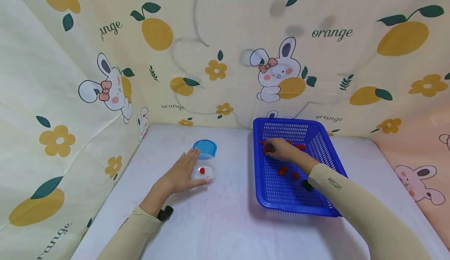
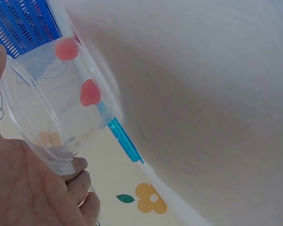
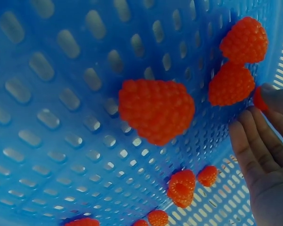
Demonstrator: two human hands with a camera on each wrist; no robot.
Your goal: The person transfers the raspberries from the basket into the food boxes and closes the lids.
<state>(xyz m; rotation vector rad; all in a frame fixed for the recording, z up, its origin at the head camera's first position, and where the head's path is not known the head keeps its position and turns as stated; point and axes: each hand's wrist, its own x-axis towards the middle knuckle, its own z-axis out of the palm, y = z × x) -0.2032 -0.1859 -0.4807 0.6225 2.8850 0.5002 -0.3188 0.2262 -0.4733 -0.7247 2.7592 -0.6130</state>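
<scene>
My left hand (image 1: 179,174) holds a clear plastic tub (image 2: 47,110) at its rim, thumb on the near side and fingers on the far side. A red raspberry (image 1: 202,170) lies in the tub; the left wrist view shows two red shapes through its wall. The blue lid (image 1: 205,147) lies on the table just behind the tub. Inside the blue basket (image 1: 260,174), my right hand (image 1: 281,149) pinches a raspberry (image 3: 259,99) between thumb and forefinger, mostly hidden by the thumb. Other raspberries (image 3: 156,111) lie scattered on the basket floor.
The basket has slotted walls and stands at the right of the white table (image 1: 218,228). A patterned cloth (image 1: 225,56) hangs behind the table and along its sides. Small black devices sit at both wrists, one (image 1: 166,213) at the left.
</scene>
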